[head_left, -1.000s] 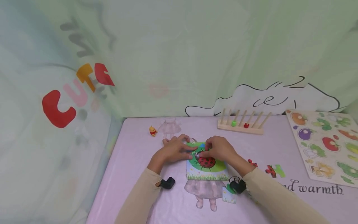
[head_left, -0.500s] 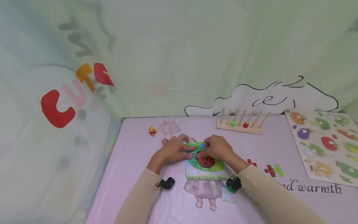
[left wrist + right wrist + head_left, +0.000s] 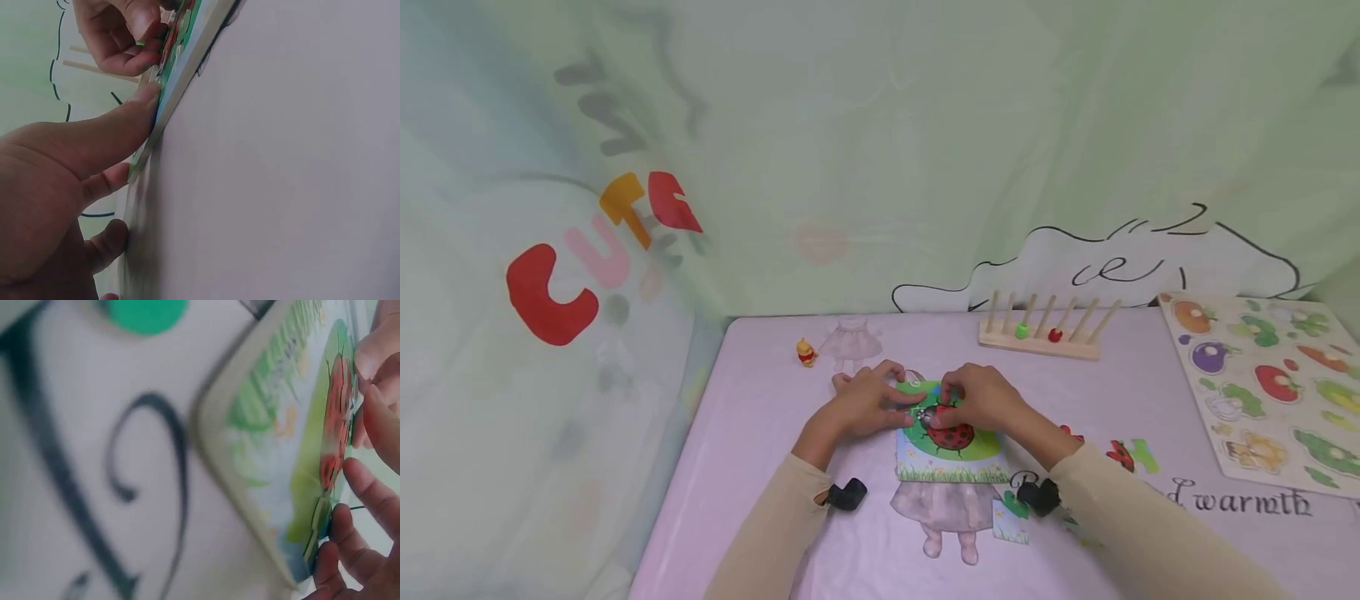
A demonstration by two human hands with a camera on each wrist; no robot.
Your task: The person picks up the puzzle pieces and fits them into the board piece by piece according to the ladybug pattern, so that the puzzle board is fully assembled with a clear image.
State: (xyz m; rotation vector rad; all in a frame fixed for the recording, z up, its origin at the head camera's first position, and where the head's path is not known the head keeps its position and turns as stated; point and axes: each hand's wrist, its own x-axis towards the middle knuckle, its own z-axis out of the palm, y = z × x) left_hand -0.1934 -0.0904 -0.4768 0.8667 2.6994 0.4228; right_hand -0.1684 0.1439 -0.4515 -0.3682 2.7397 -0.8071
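Observation:
A square ladybug puzzle board (image 3: 951, 472) lies on the pink tabletop. Its grassy edge faces me, and some pieces sit slightly raised in the right wrist view. My left hand (image 3: 868, 400) steadies the board's left side: its thumb presses the surface, and the other fingers spread at the edge (image 3: 75, 187). My right hand (image 3: 988, 398) has curled fingers at the ladybug's upper part, thumb and index finger at a puzzle piece (image 3: 936, 414); the fingers hide much of it. That hand's fingers (image 3: 365, 544) touch the board in the right wrist view.
Loose puzzle pieces, including a grassy one (image 3: 1011, 523) and a red-and-green one (image 3: 1133, 455), lie right of the board. A wooden peg rack (image 3: 1037, 342) stands behind, a vegetable board (image 3: 1262, 392) at far right. A small bear figure (image 3: 806, 352) stands at back left.
My right thumb and fingers have shifted slightly on the puzzle, exposing more of the ladybug's head and back. The left hand stays in place on the board.

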